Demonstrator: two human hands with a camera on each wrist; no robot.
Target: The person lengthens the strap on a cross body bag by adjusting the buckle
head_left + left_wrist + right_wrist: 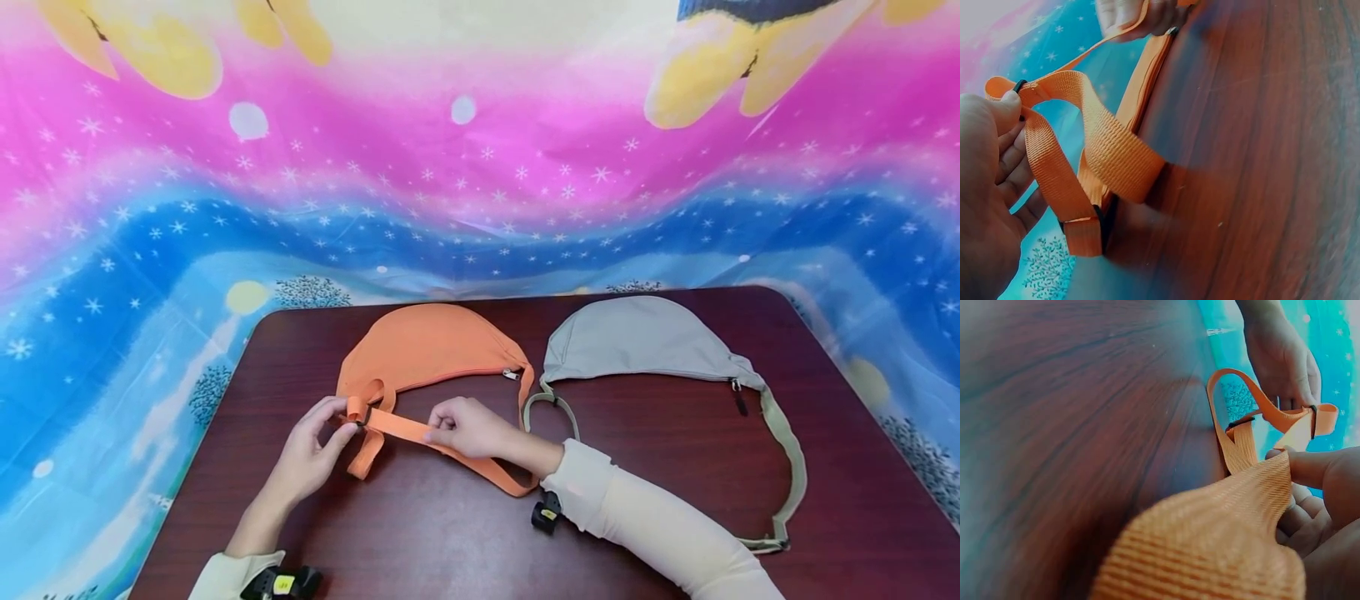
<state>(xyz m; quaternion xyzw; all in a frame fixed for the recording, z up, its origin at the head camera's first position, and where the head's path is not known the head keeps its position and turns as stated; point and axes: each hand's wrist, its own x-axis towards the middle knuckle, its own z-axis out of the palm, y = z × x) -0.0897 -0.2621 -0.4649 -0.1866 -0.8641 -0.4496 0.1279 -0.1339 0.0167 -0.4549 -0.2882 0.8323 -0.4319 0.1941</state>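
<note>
An orange crescent-shaped bag (435, 342) lies on the table at the centre left, its zipped edge facing me. Its webbing strap (1122, 159) loops out in front, with a black slide buckle (1020, 85) threaded on it. My left hand (311, 446) pinches the strap at that buckle between thumb and fingers. Farther along, my right hand (468, 427) pinches the strap between thumb and index finger, and the stretch between the hands runs fairly straight. In the right wrist view the orange strap (1210, 525) passes from the right fingers toward the camera.
A grey bag (637, 337) of similar shape lies to the right, its strap (795, 467) curving toward the front. Both rest on a dark reddish wooden table (420, 542). Behind stands a printed pink and blue cloth (480, 183).
</note>
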